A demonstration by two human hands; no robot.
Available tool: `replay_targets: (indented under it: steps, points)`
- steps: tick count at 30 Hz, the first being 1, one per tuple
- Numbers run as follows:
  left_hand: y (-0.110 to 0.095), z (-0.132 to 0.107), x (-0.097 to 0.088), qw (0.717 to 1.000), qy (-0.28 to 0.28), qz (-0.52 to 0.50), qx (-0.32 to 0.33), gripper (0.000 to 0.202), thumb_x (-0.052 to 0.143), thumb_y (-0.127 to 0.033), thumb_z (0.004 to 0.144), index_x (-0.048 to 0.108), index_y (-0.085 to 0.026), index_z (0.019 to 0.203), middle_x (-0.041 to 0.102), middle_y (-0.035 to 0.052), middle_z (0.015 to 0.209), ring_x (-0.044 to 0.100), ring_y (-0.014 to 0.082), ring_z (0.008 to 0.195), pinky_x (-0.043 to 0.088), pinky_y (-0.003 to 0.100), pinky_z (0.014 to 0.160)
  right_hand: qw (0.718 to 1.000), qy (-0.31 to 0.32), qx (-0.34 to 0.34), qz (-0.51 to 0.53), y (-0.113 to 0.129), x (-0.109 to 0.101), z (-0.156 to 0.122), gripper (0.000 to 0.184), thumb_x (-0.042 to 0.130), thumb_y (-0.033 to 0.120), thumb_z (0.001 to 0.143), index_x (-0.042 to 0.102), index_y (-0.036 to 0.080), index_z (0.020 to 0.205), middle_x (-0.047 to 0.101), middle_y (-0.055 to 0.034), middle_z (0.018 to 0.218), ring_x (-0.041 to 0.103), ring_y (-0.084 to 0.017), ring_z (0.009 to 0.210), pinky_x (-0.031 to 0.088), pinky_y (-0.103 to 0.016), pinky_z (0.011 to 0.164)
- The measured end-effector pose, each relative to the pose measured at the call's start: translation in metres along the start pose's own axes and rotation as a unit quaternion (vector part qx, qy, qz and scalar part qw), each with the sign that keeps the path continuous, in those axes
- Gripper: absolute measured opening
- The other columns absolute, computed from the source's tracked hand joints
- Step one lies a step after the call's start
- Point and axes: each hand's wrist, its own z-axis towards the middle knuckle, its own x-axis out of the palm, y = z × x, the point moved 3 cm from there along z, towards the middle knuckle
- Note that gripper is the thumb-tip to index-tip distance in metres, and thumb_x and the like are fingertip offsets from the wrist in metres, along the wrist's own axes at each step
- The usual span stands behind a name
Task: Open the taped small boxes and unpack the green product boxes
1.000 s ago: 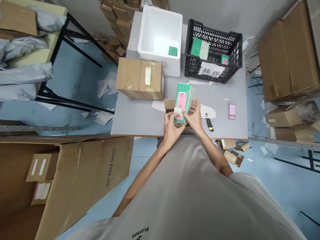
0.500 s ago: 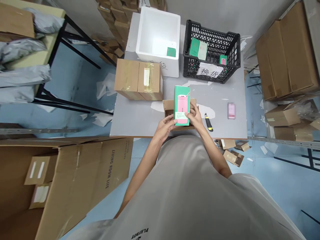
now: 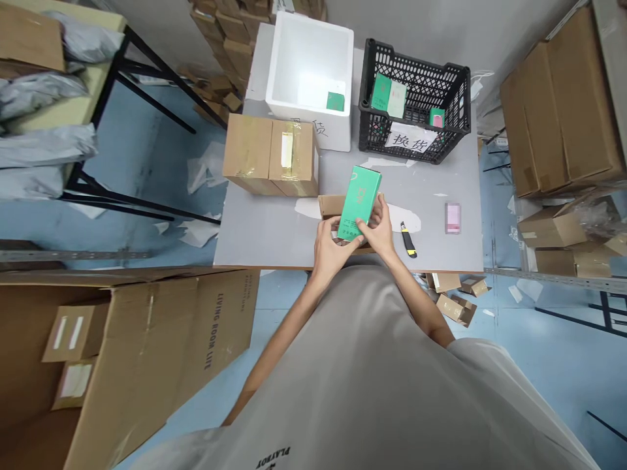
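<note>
Between my two hands is a green product box [image 3: 360,201], tilted with its top leaning right and a green printed side facing up. My left hand [image 3: 331,249] grips its lower left corner. On the lower right edge, my right hand [image 3: 379,228] is closed, with the thumb on the printed face. Beneath the box lies an open cardboard carton [image 3: 331,206], mostly hidden by the box and my hands. A black and yellow utility knife [image 3: 408,240] rests on the table to the right of my right hand.
Behind stand a taped cardboard box [image 3: 271,156], a white foam box [image 3: 309,65] holding a small green box, and a black crate [image 3: 414,98] with several green boxes. A pink phone-like object [image 3: 453,218] lies on the grey table [image 3: 264,232]. A large carton [image 3: 181,346] stands front left.
The green box has been turned from its side with the pink picture to a plain green printed side, and it now tilts right. My left hand has shifted its hold.
</note>
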Motion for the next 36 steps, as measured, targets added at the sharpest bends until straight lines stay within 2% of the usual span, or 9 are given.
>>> replay_targets:
  steps: [3,6,9,12,17,22,26,31,36]
  points:
    - [0.014,0.008,-0.004,0.986,0.051,-0.131,-0.085,0.066,0.105,-0.049,0.078,0.074,-0.026,0.132,0.075,0.0146,0.15,0.075,0.0366,0.142,0.074,0.045,0.102,0.998,-0.032,0.035,0.051,-0.003,-0.011,0.005,0.136,0.103,0.083,0.074,0.042,0.028,0.182,0.077,-0.0202,0.163,0.078,-0.039,0.148,0.066,-0.059,0.129]
    - [0.029,0.018,-0.011,0.959,0.069,-0.217,-0.172,0.076,0.109,-0.049,0.071,0.074,-0.027,0.135,0.074,0.0163,0.158,0.075,0.0388,0.145,0.075,0.051,0.105,0.994,-0.02,0.063,0.088,-0.002,-0.018,0.007,0.114,0.103,0.077,0.075,0.057,0.029,0.168,0.081,-0.0149,0.159,0.077,-0.038,0.151,0.062,-0.061,0.134]
    - [0.035,0.02,-0.012,0.946,0.094,-0.238,-0.2,0.082,0.113,-0.048,0.067,0.078,-0.023,0.137,0.078,0.0184,0.152,0.078,0.0401,0.142,0.074,0.057,0.112,0.992,-0.002,0.068,0.109,0.0,-0.02,0.006,0.095,0.099,0.072,0.08,0.064,0.031,0.159,0.08,-0.0105,0.162,0.074,-0.036,0.155,0.059,-0.06,0.138]
    - [0.031,0.016,-0.008,0.941,0.13,-0.239,-0.198,0.077,0.112,-0.054,0.068,0.083,-0.02,0.131,0.085,0.0173,0.136,0.083,0.0393,0.131,0.074,0.059,0.113,0.992,0.021,0.066,0.101,0.002,-0.018,0.005,0.09,0.098,0.071,0.083,0.066,0.031,0.157,0.082,-0.0101,0.16,0.074,-0.036,0.155,0.059,-0.06,0.138]
    - [0.025,0.012,-0.004,0.969,0.086,-0.172,-0.157,0.072,0.108,-0.053,0.067,0.085,-0.019,0.126,0.087,0.0134,0.123,0.084,0.0355,0.12,0.074,0.051,0.104,0.995,0.052,0.054,0.064,0.001,-0.013,0.009,0.096,0.096,0.077,0.084,0.067,0.027,0.159,0.08,-0.0153,0.161,0.072,-0.039,0.158,0.06,-0.061,0.138]
    - [0.016,0.007,-0.005,0.998,-0.037,-0.003,-0.059,0.064,0.102,-0.037,0.07,0.083,-0.02,0.129,0.078,0.0145,0.135,0.079,0.0343,0.123,0.073,0.042,0.092,0.998,-0.004,0.057,0.012,-0.006,-0.006,0.007,0.134,0.104,0.083,0.073,0.047,0.029,0.182,0.073,-0.0206,0.166,0.078,-0.039,0.146,0.071,-0.059,0.121]
    - [0.01,0.001,-0.004,1.0,-0.009,-0.004,-0.019,0.065,0.102,-0.038,0.074,0.081,-0.023,0.134,0.074,0.0151,0.144,0.074,0.0369,0.138,0.074,0.042,0.097,0.997,-0.027,0.064,0.015,-0.011,-0.008,0.006,0.147,0.108,0.083,0.068,0.04,0.029,0.187,0.074,-0.0206,0.16,0.081,-0.039,0.139,0.072,-0.057,0.118]
    - [0.027,0.008,-0.014,0.967,0.098,-0.179,-0.154,0.067,0.108,-0.051,0.074,0.078,-0.025,0.128,0.078,0.0133,0.15,0.077,0.0367,0.142,0.074,0.051,0.111,0.996,0.003,0.073,0.052,-0.016,-0.022,0.008,0.145,0.102,0.088,0.073,0.036,0.027,0.187,0.081,-0.0175,0.147,0.081,-0.041,0.139,0.069,-0.059,0.121]
    - [0.038,0.013,-0.016,0.94,0.099,-0.24,-0.22,0.088,0.117,-0.046,0.058,0.079,-0.023,0.135,0.083,0.0148,0.143,0.08,0.0384,0.137,0.075,0.055,0.11,0.994,0.043,0.07,0.069,-0.008,-0.023,0.006,0.134,0.1,0.088,0.076,0.044,0.031,0.184,0.08,-0.0169,0.156,0.077,-0.04,0.149,0.066,-0.059,0.128]
